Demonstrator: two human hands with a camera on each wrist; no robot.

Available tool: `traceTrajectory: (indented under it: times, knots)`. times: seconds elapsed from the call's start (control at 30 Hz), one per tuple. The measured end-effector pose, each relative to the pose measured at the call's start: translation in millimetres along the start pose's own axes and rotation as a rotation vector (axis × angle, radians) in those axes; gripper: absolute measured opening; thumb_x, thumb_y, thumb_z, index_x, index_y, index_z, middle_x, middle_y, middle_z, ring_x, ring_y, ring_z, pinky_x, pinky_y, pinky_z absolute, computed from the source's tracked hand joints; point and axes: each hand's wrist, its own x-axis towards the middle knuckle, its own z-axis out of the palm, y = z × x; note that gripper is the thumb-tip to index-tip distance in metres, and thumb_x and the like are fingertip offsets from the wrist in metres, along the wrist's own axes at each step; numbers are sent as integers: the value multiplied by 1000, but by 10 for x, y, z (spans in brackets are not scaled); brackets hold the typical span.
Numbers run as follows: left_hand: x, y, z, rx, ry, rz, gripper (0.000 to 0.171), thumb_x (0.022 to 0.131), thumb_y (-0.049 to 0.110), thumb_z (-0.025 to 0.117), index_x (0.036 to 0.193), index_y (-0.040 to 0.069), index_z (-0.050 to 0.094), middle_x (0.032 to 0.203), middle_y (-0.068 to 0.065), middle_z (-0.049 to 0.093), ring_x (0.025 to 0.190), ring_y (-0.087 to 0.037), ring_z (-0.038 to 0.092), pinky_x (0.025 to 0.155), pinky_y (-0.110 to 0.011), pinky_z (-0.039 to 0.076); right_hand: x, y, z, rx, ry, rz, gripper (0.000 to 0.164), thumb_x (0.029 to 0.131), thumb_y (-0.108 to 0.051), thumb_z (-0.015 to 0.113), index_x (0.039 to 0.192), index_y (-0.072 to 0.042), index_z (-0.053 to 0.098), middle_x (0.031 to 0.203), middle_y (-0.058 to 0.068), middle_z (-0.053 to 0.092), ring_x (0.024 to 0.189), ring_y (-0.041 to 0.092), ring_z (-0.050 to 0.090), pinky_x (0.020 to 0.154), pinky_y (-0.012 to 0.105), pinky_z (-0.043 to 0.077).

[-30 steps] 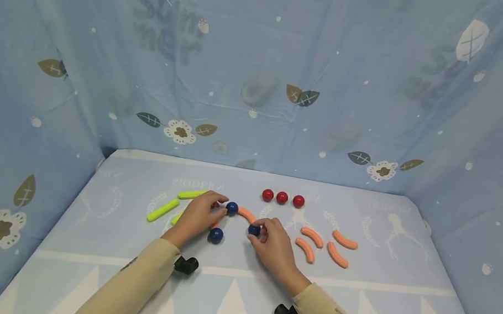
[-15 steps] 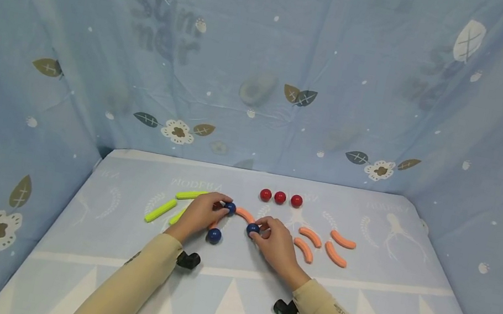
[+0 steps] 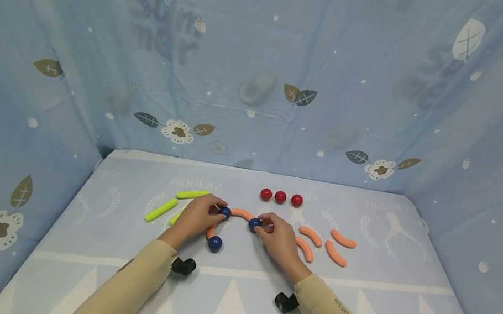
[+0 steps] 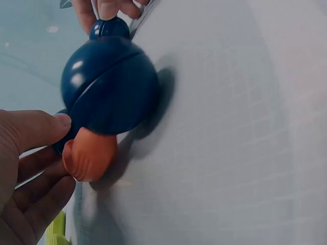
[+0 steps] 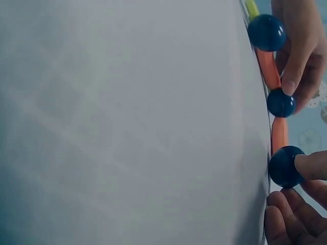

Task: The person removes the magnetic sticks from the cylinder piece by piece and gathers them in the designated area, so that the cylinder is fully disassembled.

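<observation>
Three dark blue balls and two curved orange sticks form a chain on the table. My left hand (image 3: 197, 216) pinches the middle blue ball (image 3: 224, 212) between thumb and fingers. At the chain's right end, my right hand (image 3: 279, 237) grips another blue ball (image 3: 254, 225). An orange stick (image 3: 242, 214) spans the gap between these two balls. The second orange stick (image 5: 267, 69) runs from the middle ball to the near blue ball (image 3: 214, 243), which no hand touches. Up close in the left wrist view, that near ball (image 4: 110, 87) hides part of the chain.
Several loose orange curved sticks (image 3: 335, 254) lie right of my right hand. Three red balls (image 3: 280, 197) stand in a row farther back. Yellow-green sticks (image 3: 161, 211) lie on the left, one partly behind my left hand. A patterned blue curtain (image 3: 257, 124) surrounds the table (image 3: 382, 303).
The middle ball has shifted slightly left and nearer with my left hand. My right hand has moved its ball slightly farther back. The near ball has slid a little toward me.
</observation>
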Motion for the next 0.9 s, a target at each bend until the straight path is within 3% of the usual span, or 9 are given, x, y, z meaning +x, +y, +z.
traceTrajectory:
  times: [0.13,0.63,0.9]
  knots:
    - [-93,1,-15,0,18,12,28,89,20,81,115,14,75,102,1,66,89,-14,62,79,-35,54,36,-10,2,21,-13,27,24,92,-18,77,115,-16,72,106,-1,73,80,9,61,64,26,51]
    - [-453,71,16,-63,48,-66,25,86,24,84,104,13,70,91,2,65,82,-12,60,73,-32,53,135,-18,51,31,-84,9,28,94,-17,75,122,-20,73,108,-1,72,89,12,65,68,27,54]
    - [-527,100,12,-74,65,-86,29,86,28,83,108,12,71,94,2,66,83,-11,61,74,-33,55,136,-24,61,24,-105,-6,28,95,-17,74,122,-20,73,108,-1,72,85,11,62,67,27,53]
